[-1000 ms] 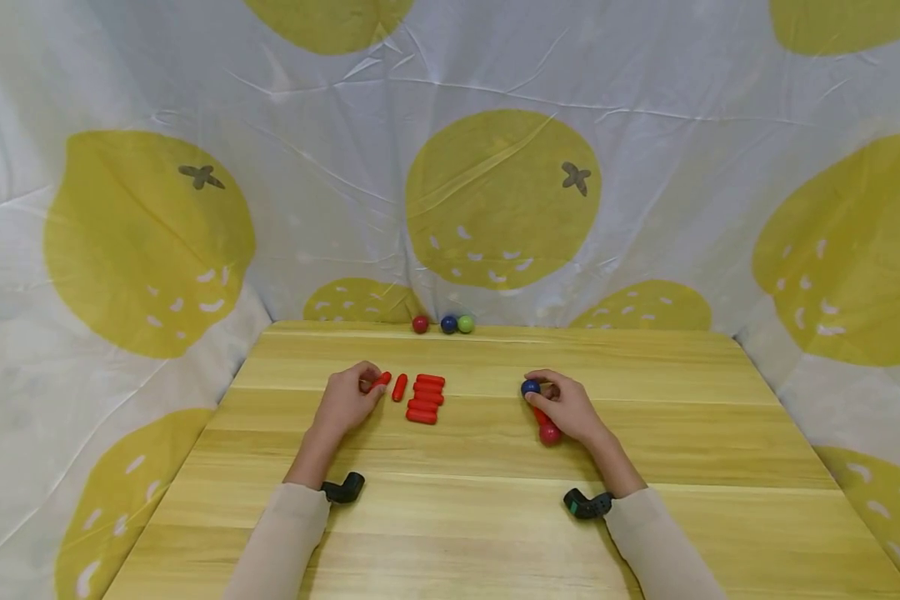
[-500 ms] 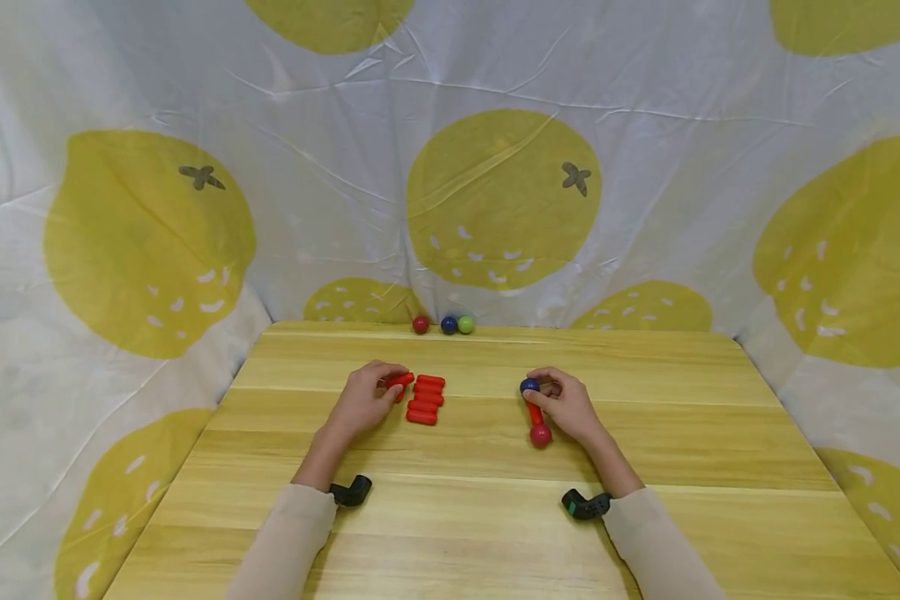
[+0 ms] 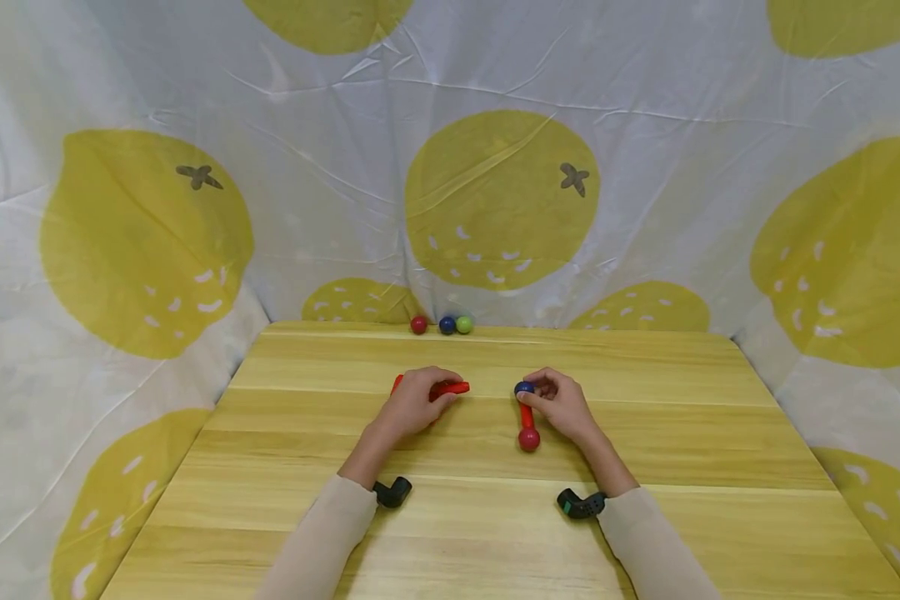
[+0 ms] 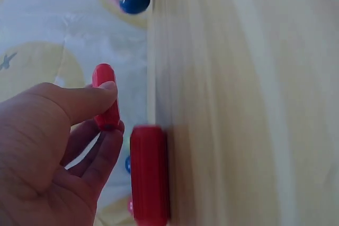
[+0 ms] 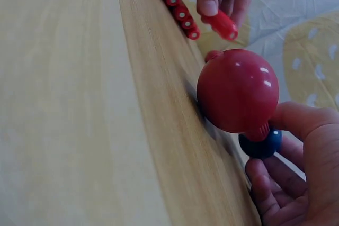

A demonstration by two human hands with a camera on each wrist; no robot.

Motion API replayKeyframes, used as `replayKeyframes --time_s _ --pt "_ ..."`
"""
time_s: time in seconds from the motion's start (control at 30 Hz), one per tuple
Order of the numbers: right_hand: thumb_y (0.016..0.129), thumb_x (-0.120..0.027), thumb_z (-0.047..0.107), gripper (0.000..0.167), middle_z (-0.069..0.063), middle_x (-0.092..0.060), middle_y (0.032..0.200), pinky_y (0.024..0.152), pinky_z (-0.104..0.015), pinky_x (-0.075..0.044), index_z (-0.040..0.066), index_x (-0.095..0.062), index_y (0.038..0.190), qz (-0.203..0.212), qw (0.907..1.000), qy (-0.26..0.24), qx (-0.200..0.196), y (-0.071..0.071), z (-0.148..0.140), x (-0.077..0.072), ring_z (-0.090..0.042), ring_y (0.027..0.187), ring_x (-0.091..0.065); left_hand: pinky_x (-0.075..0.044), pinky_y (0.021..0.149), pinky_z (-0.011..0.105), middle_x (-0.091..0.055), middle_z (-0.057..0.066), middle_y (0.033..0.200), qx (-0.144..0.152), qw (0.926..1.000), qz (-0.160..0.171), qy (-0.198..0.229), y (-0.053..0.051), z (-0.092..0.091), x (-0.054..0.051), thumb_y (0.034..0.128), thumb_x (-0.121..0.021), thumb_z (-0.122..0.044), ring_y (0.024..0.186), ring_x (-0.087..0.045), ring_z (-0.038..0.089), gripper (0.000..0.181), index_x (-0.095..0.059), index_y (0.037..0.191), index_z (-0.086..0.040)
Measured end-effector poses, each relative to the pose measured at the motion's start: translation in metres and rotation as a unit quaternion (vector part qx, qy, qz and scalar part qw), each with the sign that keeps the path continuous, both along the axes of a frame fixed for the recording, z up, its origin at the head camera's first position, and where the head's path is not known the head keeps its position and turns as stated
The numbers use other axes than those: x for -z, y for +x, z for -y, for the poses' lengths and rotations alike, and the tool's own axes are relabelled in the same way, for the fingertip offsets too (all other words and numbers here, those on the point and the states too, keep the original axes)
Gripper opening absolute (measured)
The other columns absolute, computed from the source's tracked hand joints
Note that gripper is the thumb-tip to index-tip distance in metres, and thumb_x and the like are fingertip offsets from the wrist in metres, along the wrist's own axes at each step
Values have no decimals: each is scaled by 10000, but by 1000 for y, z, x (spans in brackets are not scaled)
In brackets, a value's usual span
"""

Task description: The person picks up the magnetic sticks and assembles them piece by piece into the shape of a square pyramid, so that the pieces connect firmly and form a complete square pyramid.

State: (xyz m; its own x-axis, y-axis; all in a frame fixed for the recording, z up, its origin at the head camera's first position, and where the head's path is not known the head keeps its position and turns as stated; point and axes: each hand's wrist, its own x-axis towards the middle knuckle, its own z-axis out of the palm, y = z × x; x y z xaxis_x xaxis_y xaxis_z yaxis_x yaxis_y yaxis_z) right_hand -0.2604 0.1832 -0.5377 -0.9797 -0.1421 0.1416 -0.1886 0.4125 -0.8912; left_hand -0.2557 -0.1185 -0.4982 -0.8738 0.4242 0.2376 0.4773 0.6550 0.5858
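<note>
In the head view my left hand pinches a red rod between thumb and fingers, raised over the table. The left wrist view shows this rod under the thumb. Loose red rods lie in a row beneath that hand, mostly hidden from the head camera. My right hand grips a blue ball at one end of a joined piece. From it a red connecting rod leads to a red ball, nearer to me. The right wrist view has the red ball large in front.
Along the table's far edge sit a loose red ball, a dark blue ball and a green ball. Behind the wooden table hangs a lemon-patterned cloth. Black devices are strapped at both wrists.
My left hand has carried its red rod rightward, over the row of rods and closer to the right hand. The joined piece's red ball end has swung a little left; the right hand barely moved.
</note>
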Motion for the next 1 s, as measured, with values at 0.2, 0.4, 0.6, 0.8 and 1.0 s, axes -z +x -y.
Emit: replayKeyframes --time_s 0.2,0.4,0.6,0.8,1.0 --pt "907 -812 223 333 -147 -697 1016 734 -209 -509 56 -721 1180 13 9999 -94 -85 0 1 1 -231 874 -610 -562 985 386 -755 19 1189 27 9997 183 -151 -2 -26 -1 962 -745 -186 1110 -688 195 254 -758 1214 -158" --pt "939 -765 138 321 -223 -695 1101 761 -216 -532 -20 -691 1208 13 9997 59 -246 11 6 -23 -284 928 -647 -543 1036 400 -743 56 1226 81 9992 203 -339 -7 -43 -1 978 -720 -159 1179 -677 232 260 -748 1234 -118" --pt "940 -757 109 316 -237 -696 1074 726 -236 -542 -51 -679 1201 33 9993 -23 -366 19 10 -36 -285 887 -658 -537 1047 394 -748 56 1210 174 9988 254 -386 -10 -58 2 968 -728 -133 1176 -679 234 244 -758 1210 -116" --pt "935 -777 157 341 -211 -704 1049 679 -232 -529 -15 -685 1215 115 9994 -103 -309 5 7 -8 -285 862 -657 -537 1050 394 -749 56 1212 256 9987 273 -345 -10 -68 4 960 -735 -118 1180 -679 238 254 -759 1212 -113" --pt "929 -791 223 330 -141 -699 1016 685 -231 -513 63 -702 1203 -15 9996 -92 -263 2 5 0 -205 831 -623 -541 1045 393 -749 56 1209 194 9990 239 -336 -11 -72 7 961 -733 -116 1179 -680 236 251 -759 1210 -105"
